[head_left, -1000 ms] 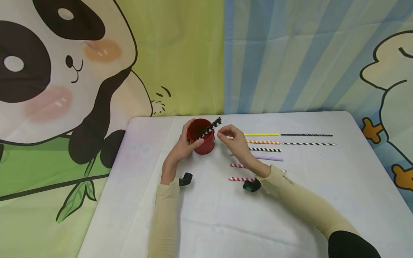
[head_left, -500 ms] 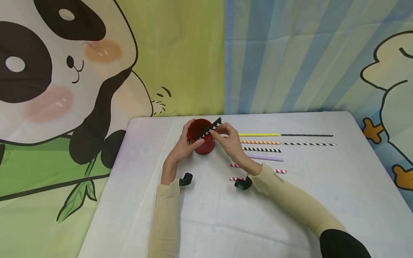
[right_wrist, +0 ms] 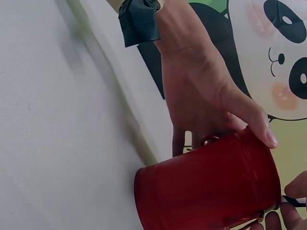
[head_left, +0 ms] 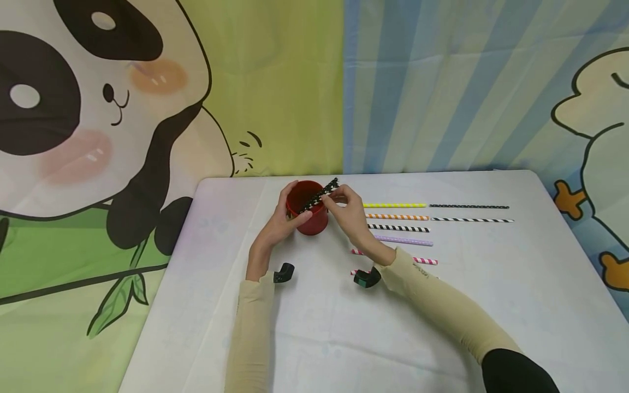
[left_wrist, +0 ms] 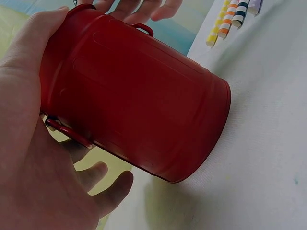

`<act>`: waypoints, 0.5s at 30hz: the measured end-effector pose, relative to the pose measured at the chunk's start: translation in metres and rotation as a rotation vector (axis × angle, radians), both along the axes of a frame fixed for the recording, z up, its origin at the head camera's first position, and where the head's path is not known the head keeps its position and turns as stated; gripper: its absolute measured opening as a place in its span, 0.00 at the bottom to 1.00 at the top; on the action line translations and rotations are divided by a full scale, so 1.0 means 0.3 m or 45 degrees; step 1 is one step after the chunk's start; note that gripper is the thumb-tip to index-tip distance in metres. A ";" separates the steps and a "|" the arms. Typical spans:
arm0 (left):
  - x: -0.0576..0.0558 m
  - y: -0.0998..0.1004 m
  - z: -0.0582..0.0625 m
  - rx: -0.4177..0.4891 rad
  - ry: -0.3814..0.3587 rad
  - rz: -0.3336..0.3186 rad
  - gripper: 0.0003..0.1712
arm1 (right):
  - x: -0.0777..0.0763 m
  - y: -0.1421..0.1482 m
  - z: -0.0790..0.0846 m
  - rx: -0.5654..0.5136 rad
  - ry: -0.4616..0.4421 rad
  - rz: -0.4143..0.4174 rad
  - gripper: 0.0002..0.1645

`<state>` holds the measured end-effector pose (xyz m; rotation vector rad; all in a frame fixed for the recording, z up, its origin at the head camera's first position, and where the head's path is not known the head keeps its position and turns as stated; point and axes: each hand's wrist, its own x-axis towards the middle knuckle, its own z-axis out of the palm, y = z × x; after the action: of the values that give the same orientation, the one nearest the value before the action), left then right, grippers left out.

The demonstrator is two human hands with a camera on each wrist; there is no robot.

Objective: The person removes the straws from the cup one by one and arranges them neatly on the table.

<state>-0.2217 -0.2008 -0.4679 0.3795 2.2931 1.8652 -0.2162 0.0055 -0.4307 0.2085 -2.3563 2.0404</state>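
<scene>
A small red metal bucket [head_left: 314,224] with loop handles stands on the table in the head view. My left hand [head_left: 276,229] grips it from the left, thumb at the rim and fingers round the far side. Black straws with white patterns [head_left: 314,203] lean out of the bucket toward the upper right. At the rim's right side my right hand [head_left: 350,214] pinches the straws near their upper part between thumb and fingers. The left wrist view shows the bucket's wall [left_wrist: 139,96] close up; in the right wrist view, a dark straw [right_wrist: 293,201] shows between my right fingertips.
Right of the bucket lie patterned straws in rows: yellow [head_left: 393,206], orange [head_left: 398,217], black-striped [head_left: 399,227], purple [head_left: 405,240] and red-striped [head_left: 425,261]. Two thinner straws, dotted [head_left: 469,206] and striped [head_left: 472,219], lie farther right. A cartoon curtain [head_left: 275,87] hangs behind the white table [head_left: 314,338].
My right hand has moved left from beside the bucket to its rim and taken hold of the black straws. My left hand and the bucket have stayed in place.
</scene>
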 end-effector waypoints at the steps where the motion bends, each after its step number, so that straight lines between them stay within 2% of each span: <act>1: 0.000 0.000 0.000 0.000 -0.001 0.001 0.50 | 0.000 0.001 0.003 0.001 0.000 -0.001 0.12; 10: -0.003 0.002 0.002 0.009 0.017 -0.004 0.50 | 0.000 0.017 0.023 -0.023 0.008 -0.014 0.13; 15: 0.000 0.002 0.009 0.015 0.022 -0.009 0.51 | -0.033 0.039 -0.023 -0.034 0.014 -0.024 0.15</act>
<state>-0.2216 -0.2002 -0.4654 0.4065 2.2893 1.8806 -0.2261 0.0173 -0.4376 0.1958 -2.3144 2.0558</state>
